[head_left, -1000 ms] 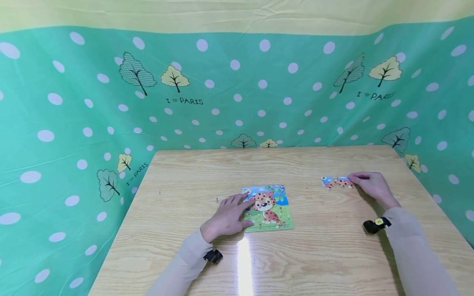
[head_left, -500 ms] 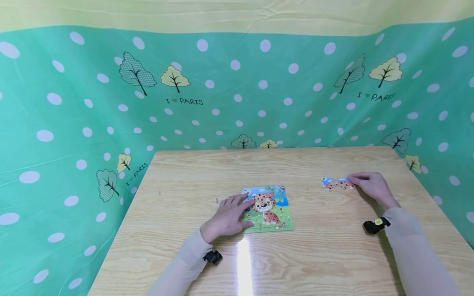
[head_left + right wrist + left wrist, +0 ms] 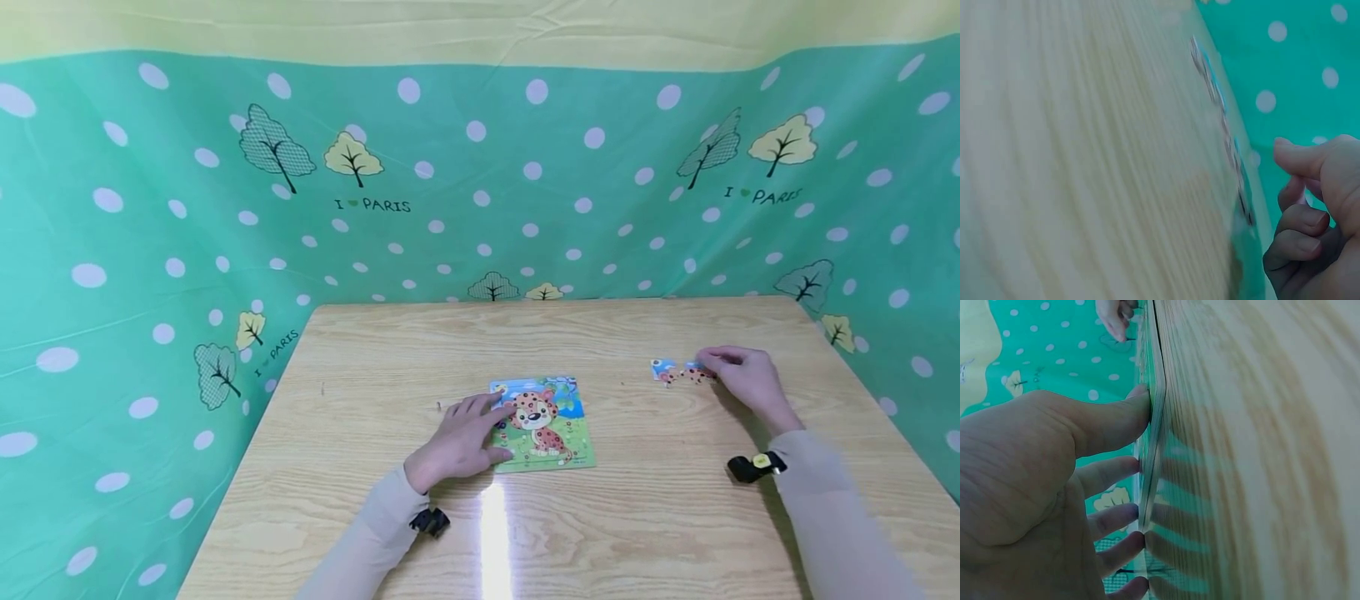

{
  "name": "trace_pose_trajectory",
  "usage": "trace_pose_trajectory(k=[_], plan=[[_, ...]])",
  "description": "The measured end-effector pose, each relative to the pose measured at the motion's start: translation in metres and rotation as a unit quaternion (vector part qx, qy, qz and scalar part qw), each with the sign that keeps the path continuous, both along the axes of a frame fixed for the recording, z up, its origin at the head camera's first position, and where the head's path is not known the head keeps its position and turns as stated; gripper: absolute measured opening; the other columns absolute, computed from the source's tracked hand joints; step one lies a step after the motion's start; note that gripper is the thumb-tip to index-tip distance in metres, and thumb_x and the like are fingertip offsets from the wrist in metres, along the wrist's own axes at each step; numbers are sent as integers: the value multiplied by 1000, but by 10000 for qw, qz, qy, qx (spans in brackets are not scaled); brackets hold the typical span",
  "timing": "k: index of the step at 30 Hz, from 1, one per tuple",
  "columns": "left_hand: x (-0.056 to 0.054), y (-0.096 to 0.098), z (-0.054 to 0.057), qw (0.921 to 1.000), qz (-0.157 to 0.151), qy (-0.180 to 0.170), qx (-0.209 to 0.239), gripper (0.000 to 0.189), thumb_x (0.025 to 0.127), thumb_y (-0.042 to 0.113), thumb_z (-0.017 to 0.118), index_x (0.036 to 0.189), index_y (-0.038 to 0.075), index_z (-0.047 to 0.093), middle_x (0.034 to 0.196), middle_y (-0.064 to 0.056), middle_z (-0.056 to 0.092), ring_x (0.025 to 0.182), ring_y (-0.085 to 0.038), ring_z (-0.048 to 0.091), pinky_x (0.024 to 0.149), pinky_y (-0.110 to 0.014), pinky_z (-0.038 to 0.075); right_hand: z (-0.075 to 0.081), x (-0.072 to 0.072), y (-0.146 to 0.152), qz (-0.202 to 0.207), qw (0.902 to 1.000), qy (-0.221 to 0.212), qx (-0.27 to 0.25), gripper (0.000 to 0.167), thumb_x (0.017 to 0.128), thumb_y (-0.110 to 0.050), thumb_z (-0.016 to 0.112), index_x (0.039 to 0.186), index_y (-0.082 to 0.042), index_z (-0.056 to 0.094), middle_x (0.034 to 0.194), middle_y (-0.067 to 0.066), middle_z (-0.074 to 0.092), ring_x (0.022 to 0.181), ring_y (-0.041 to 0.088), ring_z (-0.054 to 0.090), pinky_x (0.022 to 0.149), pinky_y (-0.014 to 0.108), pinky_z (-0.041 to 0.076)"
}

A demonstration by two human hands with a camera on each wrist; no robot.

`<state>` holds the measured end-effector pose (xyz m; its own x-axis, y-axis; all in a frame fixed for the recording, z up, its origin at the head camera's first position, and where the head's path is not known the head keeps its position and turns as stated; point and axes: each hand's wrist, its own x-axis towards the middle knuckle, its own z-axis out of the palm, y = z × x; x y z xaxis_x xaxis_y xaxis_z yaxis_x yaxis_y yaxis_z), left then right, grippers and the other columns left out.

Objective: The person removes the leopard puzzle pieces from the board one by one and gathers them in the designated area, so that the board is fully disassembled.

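Note:
A square jigsaw puzzle (image 3: 551, 421) with a cartoon leopard on green grass and blue sky lies mid-table in the head view. My left hand (image 3: 465, 433) rests on its left side, fingers spread and fairly straight. In the left wrist view the thumb and fingertips meet the puzzle's thin edge (image 3: 1159, 394). To the right on the table lie two loose puzzle pieces with leopard spots and sky, a left piece (image 3: 663, 370) and a right piece (image 3: 696, 377). My right hand (image 3: 746, 379) is beside the right piece, thumb and forefinger brought together at its upper corner, other fingers curled. Nothing shows between them.
A pale wooden table (image 3: 375, 350) carries everything. Behind and beside it hangs a green dotted cloth (image 3: 450, 167) printed with trees. A bright strip of reflected light lies in front of the puzzle. A tiny dark speck (image 3: 439, 406) shows left of the puzzle.
My right hand has shifted slightly left, its fingertips now overlapping the right piece's top corner. The right piece moved a little away from the left piece earlier. My left hand stays put.

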<state>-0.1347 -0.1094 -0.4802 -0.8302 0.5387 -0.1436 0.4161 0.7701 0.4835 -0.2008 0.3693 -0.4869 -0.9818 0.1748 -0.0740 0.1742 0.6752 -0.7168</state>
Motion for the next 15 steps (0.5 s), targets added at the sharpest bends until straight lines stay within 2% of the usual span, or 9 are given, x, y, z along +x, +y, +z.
trace_pose_trajectory(k=[4,7,11,15], plan=[[0,0,-2,10000,-5,30,16,69,101,41,72,162,20,47,174,-12,32,159,-40,31,128,-65,25,3,3,-16,168,9997,180,8,57,109,-47,58,137,2,68,133,30,69,112,34,65,77,23,50],[0,0,-2,10000,-7,44,24,69,101,41,72,162,21,47,174,-12,32,159,-40,31,128,-65,25,4,4,-28,316,9990,295,85,54,108,-47,60,133,0,71,124,25,72,96,21,61,68,20,49],[0,0,-2,10000,-3,49,45,69,101,41,72,161,21,48,174,-12,32,159,-40,31,128,-65,25,3,5,-45,501,9975,471,144,47,107,-42,63,127,-1,74,112,18,74,87,15,57,67,22,47],[0,0,-1,10000,5,56,56,69,100,40,73,161,20,48,174,-12,33,159,-40,31,128,-65,26,1,6,-62,735,9957,530,208,42,107,-40,64,123,-3,77,102,13,74,86,16,58,78,30,45]])
